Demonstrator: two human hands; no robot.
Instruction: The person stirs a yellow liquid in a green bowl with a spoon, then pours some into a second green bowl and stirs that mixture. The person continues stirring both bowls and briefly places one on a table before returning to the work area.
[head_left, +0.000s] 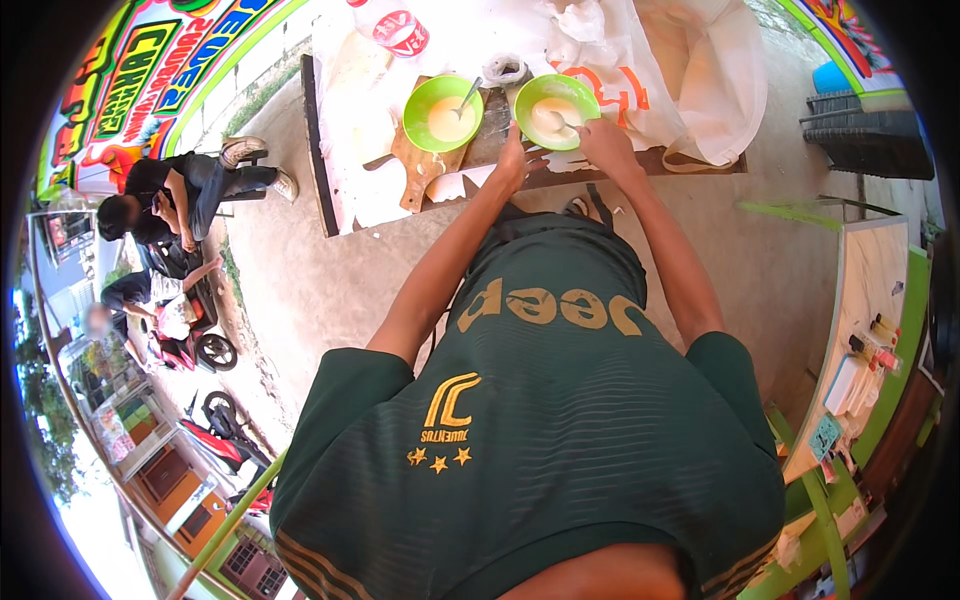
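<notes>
Before me, two green bowls of pale, creamy liquid rest at the near side of a table. My left hand (512, 163) grips the near left rim of the right-hand bowl (534, 94), its thumb along the edge. With my right hand (606, 146) I hold the handle of a metal spoon (562, 120). Its bowl end dips into the pale liquid (541, 124). Apart from both hands, the left-hand bowl (417, 112) sits partly over a wooden cutting board (414, 176). Another spoon (471, 91) leans inside it.
A worn white covering lies over the table (349, 150). Behind the bowls are a plastic bottle (401, 31) and a small clear bag (505, 69); a large translucent bag (697, 82) lies right. Two people (206, 184) sit beyond the left side. A counter (870, 274) stands right.
</notes>
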